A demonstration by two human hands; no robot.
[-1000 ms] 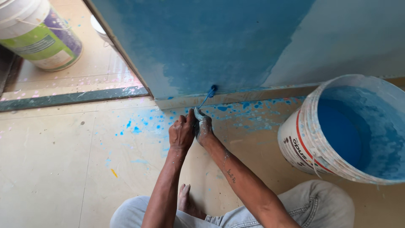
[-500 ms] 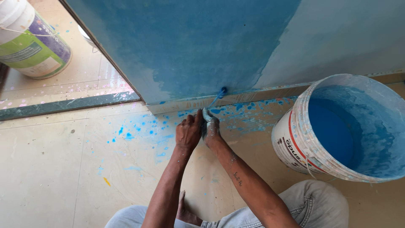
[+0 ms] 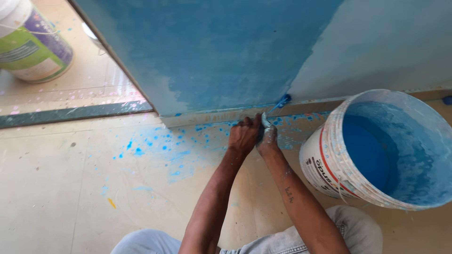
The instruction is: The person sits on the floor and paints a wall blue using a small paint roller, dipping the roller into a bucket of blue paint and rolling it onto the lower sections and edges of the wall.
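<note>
Wall (image 3: 221, 51) left of and above the grip is already blue; the part to its right is pale, unpainted. Left hand (image 3: 243, 137) and right hand (image 3: 268, 138) clamp together on the paintbrush (image 3: 281, 101), bristles at the wall's base. Paint bucket (image 3: 329, 155) sits right of the grip.

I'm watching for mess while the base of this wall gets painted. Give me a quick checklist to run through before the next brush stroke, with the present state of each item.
1. Both hands on the brush: left hand and right hand meet at the handle; ok.
2. Blue-tipped paintbrush at the wall base: ok.
3. White plastic bucket of blue paint upright beside the right arm: ok.
4. Beige floor free of paint: not ok, blue splatters.
5. Grip firmness: cannot tell.
</note>
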